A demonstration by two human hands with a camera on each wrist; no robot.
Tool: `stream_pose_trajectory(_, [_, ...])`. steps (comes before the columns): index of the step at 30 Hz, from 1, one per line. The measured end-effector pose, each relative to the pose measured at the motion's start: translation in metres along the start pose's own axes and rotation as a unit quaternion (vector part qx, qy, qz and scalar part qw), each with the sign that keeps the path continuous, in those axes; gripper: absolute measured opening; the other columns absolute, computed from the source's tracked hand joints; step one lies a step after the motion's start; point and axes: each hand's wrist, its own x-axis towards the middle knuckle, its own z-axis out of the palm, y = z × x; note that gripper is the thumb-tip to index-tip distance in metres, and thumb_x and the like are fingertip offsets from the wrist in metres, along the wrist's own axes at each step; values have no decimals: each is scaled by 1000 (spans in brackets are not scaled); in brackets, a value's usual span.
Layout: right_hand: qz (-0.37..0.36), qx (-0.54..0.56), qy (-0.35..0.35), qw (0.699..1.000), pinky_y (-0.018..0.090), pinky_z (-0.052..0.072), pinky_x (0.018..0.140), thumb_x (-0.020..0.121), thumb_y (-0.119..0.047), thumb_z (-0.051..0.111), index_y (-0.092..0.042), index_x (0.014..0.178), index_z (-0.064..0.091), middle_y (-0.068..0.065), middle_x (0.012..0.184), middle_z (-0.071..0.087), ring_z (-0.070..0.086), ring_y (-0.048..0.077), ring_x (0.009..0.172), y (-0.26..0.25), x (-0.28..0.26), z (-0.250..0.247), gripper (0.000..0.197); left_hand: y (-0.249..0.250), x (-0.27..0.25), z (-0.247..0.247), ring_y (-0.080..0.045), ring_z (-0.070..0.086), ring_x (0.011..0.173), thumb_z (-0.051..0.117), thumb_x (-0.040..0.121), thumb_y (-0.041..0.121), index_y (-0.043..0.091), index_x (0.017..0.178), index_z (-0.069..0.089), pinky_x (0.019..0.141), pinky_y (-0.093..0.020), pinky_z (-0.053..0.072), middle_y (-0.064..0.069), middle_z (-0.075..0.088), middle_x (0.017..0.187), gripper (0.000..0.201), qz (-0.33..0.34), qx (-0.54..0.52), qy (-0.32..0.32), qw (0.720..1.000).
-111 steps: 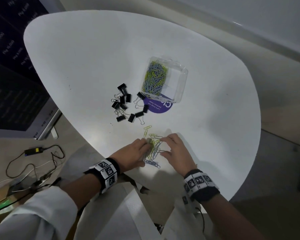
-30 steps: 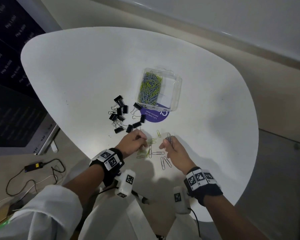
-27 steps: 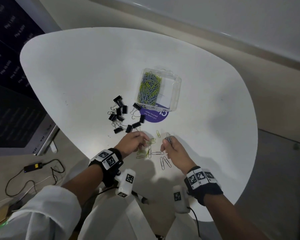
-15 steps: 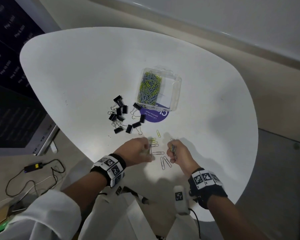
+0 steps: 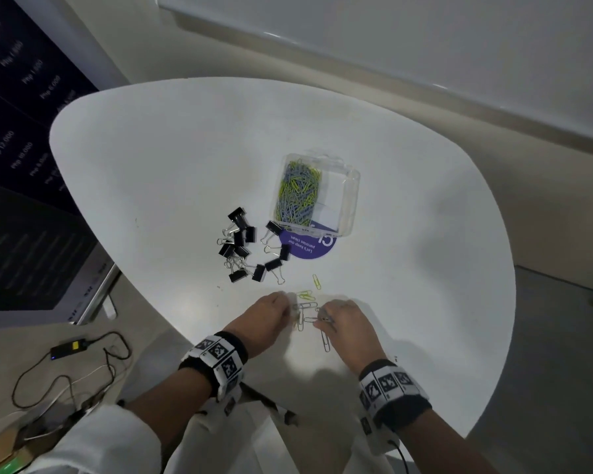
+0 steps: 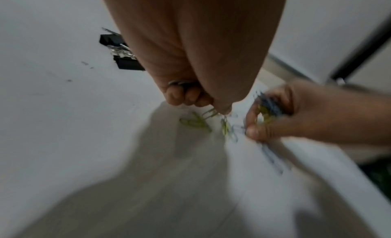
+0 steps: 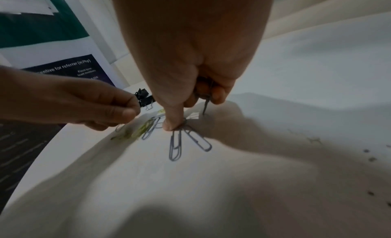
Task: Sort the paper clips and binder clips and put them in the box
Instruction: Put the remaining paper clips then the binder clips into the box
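Note:
A clear plastic box (image 5: 346, 186) in the middle of the white table (image 5: 172, 159) holds a heap of yellow and blue-grey paper clips (image 5: 298, 193). Black binder clips (image 5: 245, 246) lie loose to its left. Near the front edge, loose paper clips (image 5: 305, 307) lie between my hands. My left hand (image 5: 288, 307) has its fingers curled and pinches a yellow clip (image 6: 211, 113) against the table. My right hand (image 5: 320, 319) holds a bundle of clips (image 6: 268, 106) in its curled fingers. Its thumb (image 7: 172, 124) presses on grey clips (image 7: 175, 146) lying on the table.
A purple round sticker (image 5: 305, 248) lies on the table partly under the box. One yellow clip (image 5: 317, 281) lies apart, between the binder clips and my hands. On the floor to the left lie a charger and cables (image 5: 69, 350). A dark signboard (image 5: 18, 186) stands at far left.
My hands have drawn closer together over the loose clips. The right hand has come down with its bundle, and its thumb now presses on the clips on the table.

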Motion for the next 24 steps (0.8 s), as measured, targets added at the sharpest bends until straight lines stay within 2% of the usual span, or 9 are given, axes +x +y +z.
stream_pose_trajectory(2, [5, -1, -9, 1000, 27, 42, 70, 91, -29, 65, -21, 74, 47, -11, 77, 50, 45, 12, 82, -1, 1, -2, 26, 4, 3, -12, -20, 51, 71, 41, 100, 23, 12, 84, 41, 67, -31, 46, -4, 51, 83, 19, -31, -55, 31, 998])
stream_pose_trajectory(5, [49, 99, -5, 994, 15, 40, 61, 91, -29, 68, -22, 73, 51, -10, 72, 52, 53, 4, 68, -8, 3, -13, 25, 15, 21, -41, -15, 48, 61, 41, 101, 23, 11, 85, 41, 56, -19, 42, -8, 54, 74, 20, -62, -135, 100, 984])
stream_pose_trajectory(7, [75, 181, -8, 981, 11, 37, 57, 91, -32, 69, -27, 72, 54, -10, 63, 53, 52, -3, 58, -16, 7, -24, 24, 20, 44, -65, -15, 49, 62, 43, 100, 23, 7, 90, 44, 61, -28, 44, -7, 57, 74, 20, -88, -183, 141, 969])
stream_pose_trajectory(10, [92, 320, 15, 943, 15, 38, 59, 92, -31, 68, -22, 75, 58, -14, 60, 55, 47, -2, 54, -32, 23, -45, 21, 25, 85, -101, -15, 55, 65, 43, 99, 26, 6, 97, 47, 64, -33, 47, -3, 62, 79, 20, -138, -259, 173, 940])
stream_pose_trajectory(12, [99, 416, 37, 903, 17, 36, 58, 95, -24, 65, -14, 78, 57, -13, 60, 50, 43, 2, 55, -45, 40, -59, 21, 28, 110, -120, -15, 56, 63, 44, 96, 28, 11, 93, 48, 63, -34, 47, 0, 61, 75, 17, -142, -259, 184, 937])
stream_pose_trajectory(14, [96, 472, 61, 874, 19, 37, 58, 96, -22, 63, -12, 82, 57, -9, 63, 51, 45, 6, 57, -59, 60, -75, 18, 33, 128, -133, -20, 61, 70, 43, 94, 30, 18, 92, 50, 67, -36, 50, -1, 63, 80, 14, -144, -247, 177, 942])
stream_pose_trajectory(17, [102, 512, 90, 848, 23, 50, 66, 96, -22, 63, -12, 91, 64, -2, 82, 71, 66, 12, 75, -74, 96, -91, 11, 37, 141, -139, -24, 65, 90, 39, 98, 31, 19, 104, 52, 83, -39, 53, -6, 65, 98, 19, -156, -223, 155, 950])
stream_pose_trajectory(21, [113, 489, 99, 859, 35, 55, 71, 95, -29, 62, -24, 90, 65, -2, 88, 73, 68, 19, 80, -80, 140, -95, 7, 39, 141, -140, -18, 60, 92, 33, 102, 27, 14, 125, 51, 77, -28, 47, -6, 62, 114, 32, -155, -225, 158, 949])
stream_pose_trajectory(24, [124, 454, 101, 877, 47, 54, 91, 90, -39, 60, -26, 100, 65, -2, 100, 73, 69, 20, 96, -81, 165, -91, 17, 36, 133, -140, -16, 59, 99, 34, 102, 24, 15, 131, 51, 81, -23, 45, -2, 62, 118, 35, -149, -235, 174, 944])
